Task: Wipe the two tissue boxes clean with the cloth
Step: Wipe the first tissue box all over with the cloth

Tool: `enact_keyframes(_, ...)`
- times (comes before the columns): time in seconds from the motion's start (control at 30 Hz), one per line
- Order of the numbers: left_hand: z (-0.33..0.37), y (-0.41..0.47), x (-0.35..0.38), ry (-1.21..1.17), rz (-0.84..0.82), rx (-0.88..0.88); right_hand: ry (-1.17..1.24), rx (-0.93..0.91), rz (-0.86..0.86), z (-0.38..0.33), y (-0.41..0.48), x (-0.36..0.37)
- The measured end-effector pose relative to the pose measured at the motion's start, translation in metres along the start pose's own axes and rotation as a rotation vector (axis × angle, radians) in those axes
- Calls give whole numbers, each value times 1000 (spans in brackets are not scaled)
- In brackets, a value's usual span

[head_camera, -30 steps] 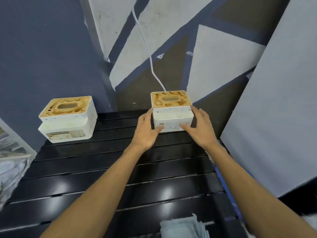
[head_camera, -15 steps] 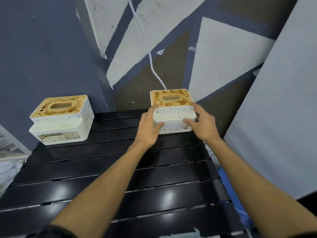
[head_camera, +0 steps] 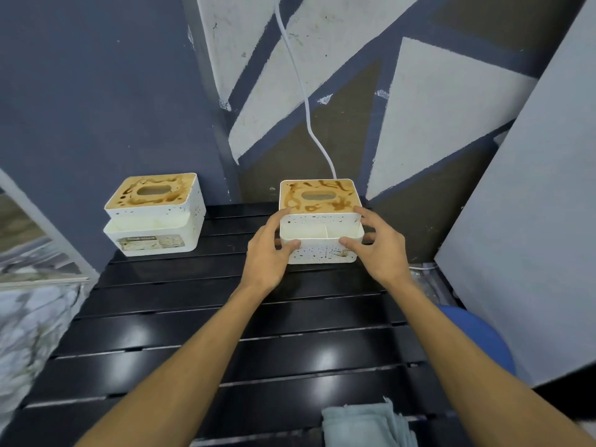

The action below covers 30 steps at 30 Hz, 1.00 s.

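head view: wiping not started
boxes: left box [head_camera: 154, 214], right box [head_camera: 319, 221] both stained
cloth [head_camera: 367, 425]: untouched, lower frame
fingers: left hand [head_camera: 269, 256], right hand [head_camera: 380, 250] grasp right box

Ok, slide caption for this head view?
Both hands grip the stained white tissue box; pale folded cloth lies unused nearby.

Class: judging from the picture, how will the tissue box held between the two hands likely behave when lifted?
The tissue box looks like rigid plastic, so it probably keeps its shape. It is probably light. With the left hand and right hand on opposite sides, tipping seems unlikely.
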<state>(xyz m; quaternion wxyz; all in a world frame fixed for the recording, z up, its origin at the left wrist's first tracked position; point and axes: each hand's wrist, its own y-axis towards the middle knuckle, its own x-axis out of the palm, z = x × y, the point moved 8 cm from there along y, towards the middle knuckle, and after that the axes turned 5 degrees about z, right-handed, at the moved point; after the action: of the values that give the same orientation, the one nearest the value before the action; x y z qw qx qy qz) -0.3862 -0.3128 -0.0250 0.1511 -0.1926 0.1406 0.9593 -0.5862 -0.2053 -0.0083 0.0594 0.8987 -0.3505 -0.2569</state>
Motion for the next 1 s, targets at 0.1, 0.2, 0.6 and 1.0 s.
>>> enact_keyframes(0.1, -4, -22, -25, -14, 13, -20, 6, -24, -23, -14, -23, 12)
enact_keyframes(0.2, -10, -47, -50, -24, 22, -34, 15, -29, -35, -26, -51, 23)
enact_keyframes(0.6, -22, -145, -123, -94, 47, -52, 104, 3, -55, -67, -161, 41)
enact_keyframes(1.0, -14, -238, -156, -113, 112, -45, 116, -7, -75, -94, -249, 24)
